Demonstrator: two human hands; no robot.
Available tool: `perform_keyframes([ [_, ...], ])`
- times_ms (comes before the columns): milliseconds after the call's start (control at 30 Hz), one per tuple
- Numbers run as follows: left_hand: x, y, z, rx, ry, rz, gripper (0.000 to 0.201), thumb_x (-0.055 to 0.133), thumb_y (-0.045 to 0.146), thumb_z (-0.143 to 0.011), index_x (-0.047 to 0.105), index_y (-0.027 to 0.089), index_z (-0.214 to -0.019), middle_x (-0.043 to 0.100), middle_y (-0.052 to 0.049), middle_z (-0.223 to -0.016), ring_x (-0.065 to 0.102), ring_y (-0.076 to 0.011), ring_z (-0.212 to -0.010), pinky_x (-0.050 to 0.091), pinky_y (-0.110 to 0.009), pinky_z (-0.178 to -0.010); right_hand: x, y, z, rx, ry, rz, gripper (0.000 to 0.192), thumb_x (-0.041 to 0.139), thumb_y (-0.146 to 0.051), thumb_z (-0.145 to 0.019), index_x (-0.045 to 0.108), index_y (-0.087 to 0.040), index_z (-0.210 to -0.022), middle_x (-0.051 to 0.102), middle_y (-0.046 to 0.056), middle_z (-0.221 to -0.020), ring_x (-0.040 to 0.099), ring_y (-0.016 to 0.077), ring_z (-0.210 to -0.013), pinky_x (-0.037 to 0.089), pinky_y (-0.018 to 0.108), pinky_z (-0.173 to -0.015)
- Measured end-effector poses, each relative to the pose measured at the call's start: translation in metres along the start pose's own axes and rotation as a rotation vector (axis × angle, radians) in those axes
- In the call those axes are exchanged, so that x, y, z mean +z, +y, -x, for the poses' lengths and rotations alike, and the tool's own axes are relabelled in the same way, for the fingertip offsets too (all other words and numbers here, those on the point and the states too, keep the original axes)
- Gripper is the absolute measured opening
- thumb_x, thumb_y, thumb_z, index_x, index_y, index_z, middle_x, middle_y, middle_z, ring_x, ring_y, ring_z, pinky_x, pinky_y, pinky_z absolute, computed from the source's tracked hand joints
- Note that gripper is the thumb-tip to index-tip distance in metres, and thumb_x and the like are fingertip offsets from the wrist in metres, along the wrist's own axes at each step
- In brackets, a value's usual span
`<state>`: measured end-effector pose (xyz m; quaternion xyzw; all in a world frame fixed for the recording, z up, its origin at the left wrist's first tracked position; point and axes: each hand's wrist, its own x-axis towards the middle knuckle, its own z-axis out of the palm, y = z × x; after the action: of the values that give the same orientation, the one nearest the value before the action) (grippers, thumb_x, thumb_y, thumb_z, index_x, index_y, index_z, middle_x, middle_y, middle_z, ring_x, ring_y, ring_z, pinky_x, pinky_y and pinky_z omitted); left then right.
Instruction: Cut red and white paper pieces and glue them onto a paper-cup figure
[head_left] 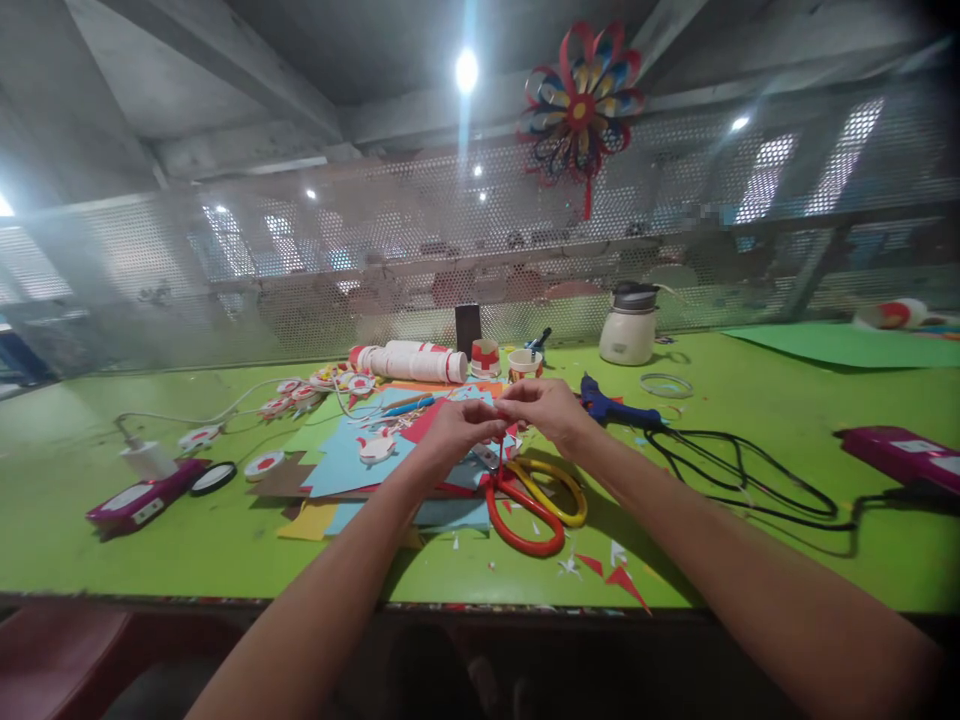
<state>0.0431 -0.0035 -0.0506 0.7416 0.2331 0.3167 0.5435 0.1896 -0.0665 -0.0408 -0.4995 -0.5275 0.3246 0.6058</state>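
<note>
My left hand (472,425) and my right hand (544,408) meet over the middle of the table, fingertips pinched together. A thin red strip (501,452), likely paper, hangs from between them; most of it is hidden by my fingers. Just below lie scissors with one red and one yellow handle (536,548), their blades partly covered. Under and left of my hands is a stack of coloured paper sheets (337,465), with a white paper cutout with red marks (376,447) and a blue pen (409,406) on it.
A blue glue gun (619,408) with a black cable lies right of my hands. Behind stand stacked paper cups (420,362), single cups (484,358) and a cream pot (628,335). Purple power strips (146,500) lie at both sides. Red paper scraps (626,585) lie near the front edge.
</note>
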Motion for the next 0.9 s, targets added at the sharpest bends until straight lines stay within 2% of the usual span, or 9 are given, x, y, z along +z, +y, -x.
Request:
perform_keyframes([
  [200, 0.0033, -0.0024, 0.0006, -0.009, 0.048, 0.019, 0.024, 0.073, 0.032, -0.061, 0.057, 0.014, -0.066, 0.059, 0.001, -0.06, 0.052, -0.0103, -0.057, 0.038, -0.024, -0.058, 0.0, 0.0037, -0.0013, 0.004, 0.002, 0.025, 0.025, 0.073, -0.019, -0.056, 0.067, -0.013, -0.079, 0.059, -0.003, -0.052, 0.052, 0.0097, -0.05, 0.04, 0.024, -0.049],
  [367, 0.0045, -0.0039, -0.0011, 0.013, 0.068, 0.011, 0.021, 0.072, 0.027, -0.06, 0.055, 0.014, -0.062, 0.055, 0.003, -0.058, 0.048, -0.0088, -0.055, 0.036, -0.023, -0.056, -0.0002, 0.0049, -0.0014, 0.034, -0.011, 0.002, 0.035, 0.075, -0.019, -0.054, 0.064, -0.013, -0.086, 0.057, -0.006, -0.052, 0.05, 0.0083, -0.048, 0.038, 0.023, -0.049],
  [600, 0.0053, 0.0007, 0.0005, 0.02, 0.074, 0.093, 0.018, 0.071, 0.022, -0.057, 0.058, 0.013, -0.067, 0.058, 0.002, -0.061, 0.051, -0.0094, -0.057, 0.039, -0.024, -0.058, -0.0021, 0.0013, 0.0015, 0.099, -0.076, -0.028, 0.029, 0.078, -0.035, -0.052, 0.062, -0.012, -0.061, 0.058, -0.002, -0.052, 0.05, 0.0078, -0.048, 0.036, 0.022, -0.048],
  [700, 0.0047, 0.0014, 0.0019, 0.001, 0.053, 0.117, 0.021, 0.073, 0.027, -0.058, 0.059, 0.013, -0.066, 0.056, 0.003, -0.058, 0.046, -0.0078, -0.052, 0.036, -0.023, -0.054, -0.0037, 0.0001, 0.0003, 0.074, -0.072, -0.036, 0.029, 0.079, -0.035, -0.052, 0.063, -0.013, -0.06, 0.059, -0.002, -0.051, 0.049, 0.0076, -0.048, 0.036, 0.022, -0.048],
  [900, 0.0016, -0.0037, 0.0016, -0.07, -0.072, 0.194, 0.027, 0.075, 0.033, -0.059, 0.06, 0.012, -0.065, 0.055, 0.001, -0.057, 0.046, -0.0073, -0.052, 0.034, -0.023, -0.054, -0.0075, -0.0036, -0.0027, 0.033, -0.02, -0.068, 0.026, 0.076, -0.037, -0.055, 0.063, -0.015, -0.06, 0.058, -0.003, -0.052, 0.048, 0.0077, -0.048, 0.039, 0.024, -0.051],
])
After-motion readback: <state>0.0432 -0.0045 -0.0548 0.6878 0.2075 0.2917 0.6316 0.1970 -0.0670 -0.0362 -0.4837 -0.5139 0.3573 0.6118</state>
